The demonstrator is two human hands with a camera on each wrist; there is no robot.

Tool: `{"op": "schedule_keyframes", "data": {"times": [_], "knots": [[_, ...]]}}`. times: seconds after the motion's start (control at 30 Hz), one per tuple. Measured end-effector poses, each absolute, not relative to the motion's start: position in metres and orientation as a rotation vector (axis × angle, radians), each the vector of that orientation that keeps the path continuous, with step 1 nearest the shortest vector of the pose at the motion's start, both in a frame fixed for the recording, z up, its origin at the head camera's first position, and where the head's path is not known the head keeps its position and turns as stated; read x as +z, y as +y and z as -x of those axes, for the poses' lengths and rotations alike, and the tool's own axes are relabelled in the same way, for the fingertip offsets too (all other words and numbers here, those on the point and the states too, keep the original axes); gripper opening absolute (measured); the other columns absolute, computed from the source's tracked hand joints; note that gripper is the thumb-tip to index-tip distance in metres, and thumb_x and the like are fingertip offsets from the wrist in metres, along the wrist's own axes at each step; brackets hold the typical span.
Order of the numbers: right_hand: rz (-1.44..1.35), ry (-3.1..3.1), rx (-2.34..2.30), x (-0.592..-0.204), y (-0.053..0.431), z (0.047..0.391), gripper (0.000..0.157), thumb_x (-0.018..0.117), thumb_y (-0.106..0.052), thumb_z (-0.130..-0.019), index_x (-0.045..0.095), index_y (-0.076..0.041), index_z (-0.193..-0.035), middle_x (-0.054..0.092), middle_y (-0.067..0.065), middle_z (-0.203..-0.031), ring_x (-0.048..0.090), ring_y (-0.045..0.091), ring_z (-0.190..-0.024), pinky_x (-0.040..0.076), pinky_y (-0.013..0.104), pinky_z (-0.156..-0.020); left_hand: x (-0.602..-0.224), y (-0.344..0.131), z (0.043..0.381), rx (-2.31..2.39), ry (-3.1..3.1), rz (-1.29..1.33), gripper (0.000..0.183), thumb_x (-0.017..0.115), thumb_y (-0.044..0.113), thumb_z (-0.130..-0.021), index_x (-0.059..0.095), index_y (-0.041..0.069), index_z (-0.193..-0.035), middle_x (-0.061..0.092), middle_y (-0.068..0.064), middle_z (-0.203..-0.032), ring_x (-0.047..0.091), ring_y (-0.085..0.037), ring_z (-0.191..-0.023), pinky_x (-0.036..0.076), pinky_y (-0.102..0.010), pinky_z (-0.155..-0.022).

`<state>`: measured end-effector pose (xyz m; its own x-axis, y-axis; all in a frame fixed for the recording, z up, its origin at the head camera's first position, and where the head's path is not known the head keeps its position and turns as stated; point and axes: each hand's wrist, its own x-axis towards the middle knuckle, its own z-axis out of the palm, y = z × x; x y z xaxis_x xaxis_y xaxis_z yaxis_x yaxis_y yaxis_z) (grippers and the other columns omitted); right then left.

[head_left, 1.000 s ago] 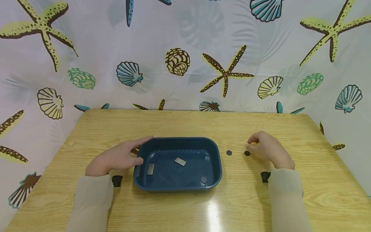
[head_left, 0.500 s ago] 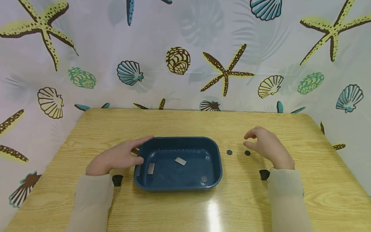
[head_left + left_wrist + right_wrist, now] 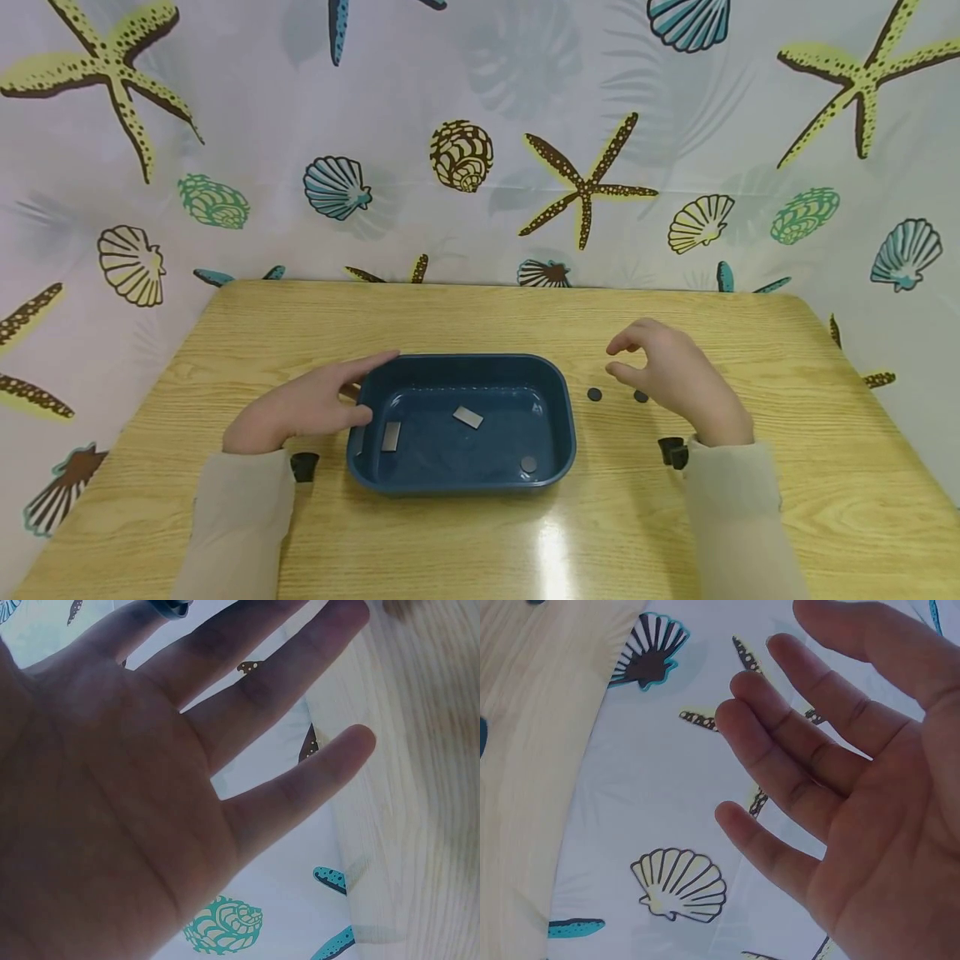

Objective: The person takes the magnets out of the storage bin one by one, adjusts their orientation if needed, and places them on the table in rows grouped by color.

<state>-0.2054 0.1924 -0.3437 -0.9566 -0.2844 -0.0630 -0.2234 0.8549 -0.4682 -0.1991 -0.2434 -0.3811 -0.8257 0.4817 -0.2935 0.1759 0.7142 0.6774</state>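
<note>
A dark blue rectangular tray (image 3: pixel 461 491) rests on the wooden table. Inside lie two flat grey rectangular pieces, one near the left (image 3: pixel 391 437) and one near the middle (image 3: pixel 468 417), plus a round grey disc (image 3: pixel 528 464) at the front right. My left hand (image 3: pixel 307 407) touches the tray's left rim with thumb and index finger; its other fingers look straight in the left wrist view. Right of the tray, a small dark disc (image 3: pixel 594 394) sits on the table. A second dark disc (image 3: pixel 641 397) is partly hidden beneath my right hand (image 3: pixel 671 371), whose loosely bent fingers hold nothing.
The light wooden table (image 3: pixel 480 550) ends at the back against a white curtain (image 3: pixel 405 100) printed with shells and starfish. Black wrist-worn pieces show at the left cuff (image 3: pixel 303 467) and the right cuff (image 3: pixel 672 452).
My right hand has lifted off the farther dark disc and moved left, above the table, with thumb and fingers parting. That disc stayed in place. The left hand and tray have not moved.
</note>
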Motion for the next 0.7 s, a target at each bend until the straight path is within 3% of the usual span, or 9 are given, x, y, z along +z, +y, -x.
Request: {"op": "schedule_keyframes", "data": {"times": [0.37,0.7], "knots": [[0.615,2.922,-0.706,-0.344,0.166,0.2,0.02,0.073,-0.017,-0.094,0.075,-0.01,-0.113,0.071,0.007,-0.118,0.065,0.03,-0.113,0.053,0.049,-0.099,-0.379,-0.242,0.198,0.911,2.455,-0.495,0.083,0.06,0.012,-0.092,0.022,0.013,-0.166,0.052,-0.025,-0.152,0.057,-0.046,-0.132,0.051,-0.036,-0.087],[0.83,2.881,-0.683,-0.346,0.139,0.193,0.024,0.079,-0.019,-0.09,0.075,-0.008,-0.112,0.073,0.006,-0.113,0.068,0.026,-0.108,0.055,0.044,-0.097,-0.379,-0.243,0.199,0.916,2.451,-0.511,0.084,0.061,0.012,-0.091,0.022,0.012,-0.166,0.051,-0.026,-0.153,0.057,-0.047,-0.132,0.051,-0.036,-0.086]]}}
